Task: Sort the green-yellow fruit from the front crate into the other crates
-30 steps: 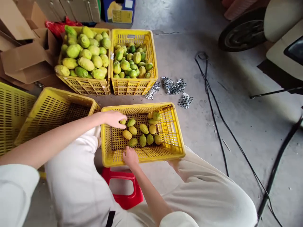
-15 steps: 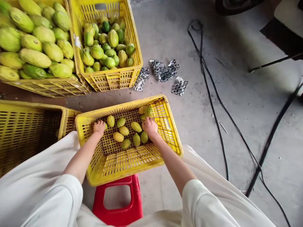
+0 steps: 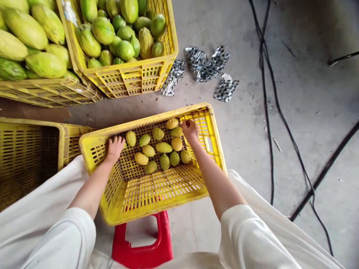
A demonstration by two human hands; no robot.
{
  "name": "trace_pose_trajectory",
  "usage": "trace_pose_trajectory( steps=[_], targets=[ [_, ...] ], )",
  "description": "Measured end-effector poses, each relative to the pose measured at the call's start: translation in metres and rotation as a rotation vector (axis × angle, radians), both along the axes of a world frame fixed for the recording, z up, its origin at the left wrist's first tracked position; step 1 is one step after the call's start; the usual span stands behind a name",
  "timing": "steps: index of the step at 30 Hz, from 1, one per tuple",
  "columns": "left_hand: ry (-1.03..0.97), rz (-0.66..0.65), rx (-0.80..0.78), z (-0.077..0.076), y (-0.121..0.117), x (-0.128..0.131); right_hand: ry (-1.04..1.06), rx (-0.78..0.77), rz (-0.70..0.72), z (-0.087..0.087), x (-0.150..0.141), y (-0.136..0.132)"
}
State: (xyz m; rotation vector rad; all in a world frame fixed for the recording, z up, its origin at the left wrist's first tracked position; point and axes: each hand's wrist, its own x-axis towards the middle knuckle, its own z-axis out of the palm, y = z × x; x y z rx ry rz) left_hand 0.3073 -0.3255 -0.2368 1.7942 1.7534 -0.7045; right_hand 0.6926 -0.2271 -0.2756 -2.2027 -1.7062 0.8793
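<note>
A yellow slatted crate (image 3: 157, 190) rests on my lap over a red stool (image 3: 146, 243). Several small yellow-green fruits (image 3: 163, 147) lie in its far half. My left hand (image 3: 114, 146) lies in the far left corner of the crate with its fingers spread on the floor, just left of the nearest fruit (image 3: 130, 138). My right hand (image 3: 190, 130) is in the far right corner, its fingers curled against the wall beside a yellow fruit (image 3: 176, 131). What its fingers hold, if anything, is hidden.
A crate of green fruits (image 3: 126, 76) and another of larger fruits (image 3: 47, 93) stand ahead. An empty yellow crate (image 3: 30, 157) is at my left. Crumpled foil wrappers (image 3: 204, 65) and black cables (image 3: 266, 112) lie on the concrete floor at right.
The view tipped down and closer. My right hand moved from the crate's near edge over the fruits to the far right corner. My left hand shifted to the far left corner and spread.
</note>
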Motion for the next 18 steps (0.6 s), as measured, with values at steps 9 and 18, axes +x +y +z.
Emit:
trace_pose_trajectory(
  steps=[9,18],
  targets=[
    [-0.002,0.022,-0.047,0.003,0.002,0.002,-0.234,-0.221,0.323,-0.018,-0.028,-0.011],
    [-0.008,0.234,-0.173,-0.001,-0.011,0.01,-0.105,-0.246,0.736,0.014,-0.055,-0.045]
  ],
)
